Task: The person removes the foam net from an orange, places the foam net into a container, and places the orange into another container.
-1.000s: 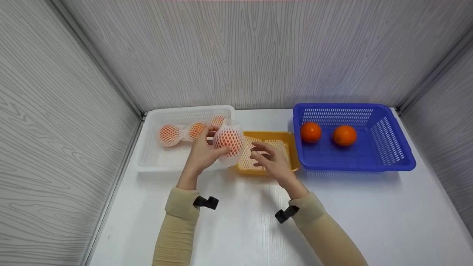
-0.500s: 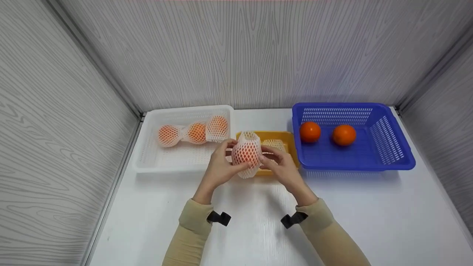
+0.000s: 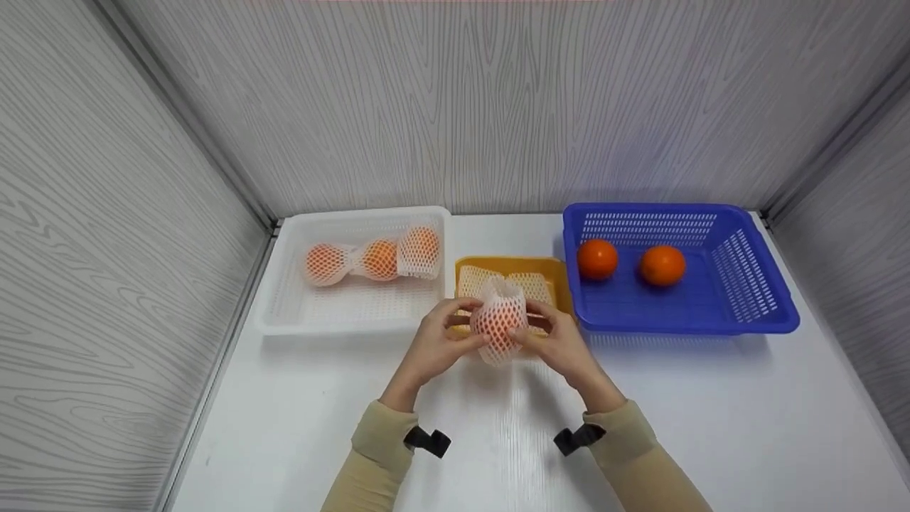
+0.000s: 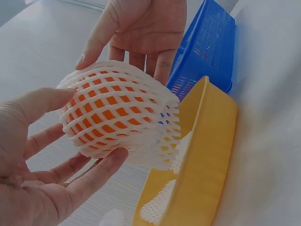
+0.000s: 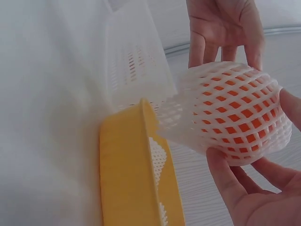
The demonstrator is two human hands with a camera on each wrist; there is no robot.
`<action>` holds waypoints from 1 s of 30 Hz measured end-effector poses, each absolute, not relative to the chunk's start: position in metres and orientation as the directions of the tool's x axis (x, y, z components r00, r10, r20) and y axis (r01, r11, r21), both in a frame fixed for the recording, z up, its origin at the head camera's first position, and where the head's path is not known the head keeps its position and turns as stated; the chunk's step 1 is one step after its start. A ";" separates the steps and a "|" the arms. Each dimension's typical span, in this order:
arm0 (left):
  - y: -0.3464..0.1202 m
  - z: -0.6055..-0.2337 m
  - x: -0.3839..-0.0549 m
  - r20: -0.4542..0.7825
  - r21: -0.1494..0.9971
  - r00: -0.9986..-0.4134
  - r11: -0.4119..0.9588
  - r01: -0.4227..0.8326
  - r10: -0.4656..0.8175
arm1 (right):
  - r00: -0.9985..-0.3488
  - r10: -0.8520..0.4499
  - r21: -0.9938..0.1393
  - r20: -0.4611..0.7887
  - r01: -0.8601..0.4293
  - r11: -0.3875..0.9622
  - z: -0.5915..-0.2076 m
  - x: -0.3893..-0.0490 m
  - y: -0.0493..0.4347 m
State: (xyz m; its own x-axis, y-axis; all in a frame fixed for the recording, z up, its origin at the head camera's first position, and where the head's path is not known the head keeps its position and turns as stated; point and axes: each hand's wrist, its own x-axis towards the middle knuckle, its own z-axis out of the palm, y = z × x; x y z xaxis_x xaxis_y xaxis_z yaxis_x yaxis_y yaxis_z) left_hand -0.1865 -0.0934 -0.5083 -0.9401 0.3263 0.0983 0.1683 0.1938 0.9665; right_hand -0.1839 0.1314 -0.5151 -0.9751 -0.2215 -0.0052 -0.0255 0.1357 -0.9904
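Observation:
An orange in a white foam net sleeve [image 3: 500,323] is held between both hands, above the near edge of the yellow tray [image 3: 561,284]. My left hand [image 3: 437,345] grips it from the left, with thumb and fingers curved round its side. On the opposite side my right hand [image 3: 561,345] holds it the same way. In the left wrist view the orange [image 4: 110,110] shows through the stretched mesh, and the sleeve's loose end sticks out past the fruit. Flat foam net sleeves [image 3: 478,279] lie in the yellow tray, partly hidden behind the held orange.
At the left, a white basket [image 3: 298,313] holds three oranges in foam nets [image 3: 381,259]. A blue basket [image 3: 711,313] at the right contains two bare oranges [image 3: 662,266]. Grey wood-grain panels [image 3: 498,107] stand behind and at both sides of the white table [image 3: 483,462].
My left hand has brought the netted orange rightward and nearer from beside the white basket to before the yellow tray. My right hand, earlier apart from it, now holds it too.

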 end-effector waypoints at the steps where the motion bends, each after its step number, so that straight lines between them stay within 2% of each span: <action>1: -0.092 -0.511 -0.185 0.098 0.967 -0.940 0.191 0.168 0.328 | -0.973 -0.232 -0.991 -0.006 -0.026 0.133 -0.518 -0.182 0.133; 7: -0.089 -0.530 -0.177 0.037 0.970 -0.946 0.217 0.112 0.323 | -0.954 -0.297 -0.993 -0.035 0.001 0.115 -0.544 -0.176 0.142; 14: -0.085 -0.548 -0.171 -0.026 0.938 -0.935 0.331 0.099 0.353 | -0.935 -0.348 -0.988 -0.069 0.016 0.153 -0.569 -0.168 0.150; 30: -0.076 -0.579 -0.175 -0.119 0.912 -0.891 0.404 0.077 0.438 | -0.898 -0.410 -0.981 -0.160 0.097 0.170 -0.594 -0.165 0.163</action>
